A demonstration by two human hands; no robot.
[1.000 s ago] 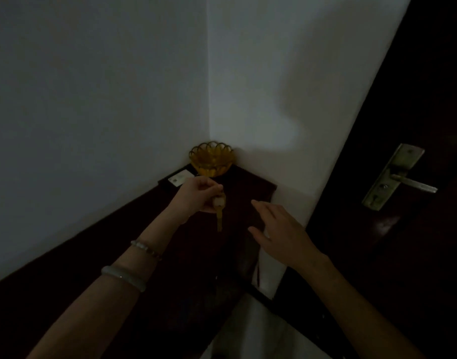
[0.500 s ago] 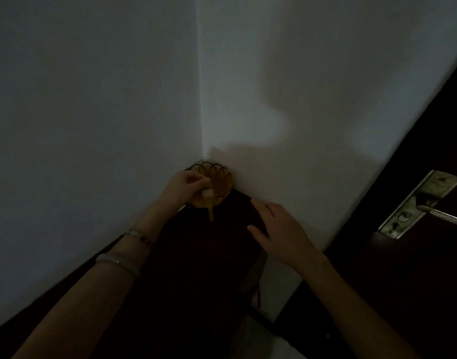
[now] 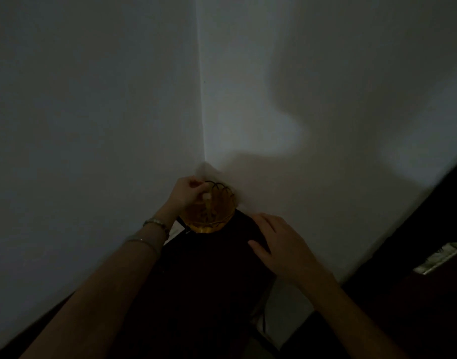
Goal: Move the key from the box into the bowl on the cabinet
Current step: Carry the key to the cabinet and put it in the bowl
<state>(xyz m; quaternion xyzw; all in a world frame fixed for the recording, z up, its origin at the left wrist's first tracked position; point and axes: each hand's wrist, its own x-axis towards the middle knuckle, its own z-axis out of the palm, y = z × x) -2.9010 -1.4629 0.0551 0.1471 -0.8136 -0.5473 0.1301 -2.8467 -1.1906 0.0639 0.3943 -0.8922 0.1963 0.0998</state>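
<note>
An amber glass bowl [image 3: 223,216] with a scalloped rim stands in the wall corner at the back of a dark cabinet top [image 3: 217,268]. My left hand [image 3: 187,194] hovers over the bowl's left rim, pinching the pale head of the key [image 3: 207,203]; the key's shaft hangs down inside the bowl. My right hand [image 3: 282,244] rests flat with spread fingers on the cabinet top, to the right of the bowl and holding nothing. The box is out of view.
White walls meet in a corner directly behind the bowl. A dark door with a metal handle plate [image 3: 437,257] stands at the right edge. A white card edge [image 3: 176,231] shows under my left wrist. The scene is dim.
My left hand has carried the key forward from in front of the bowl to over it, and the key now dangles inside. My right hand has settled onto the cabinet. The view has moved closer.
</note>
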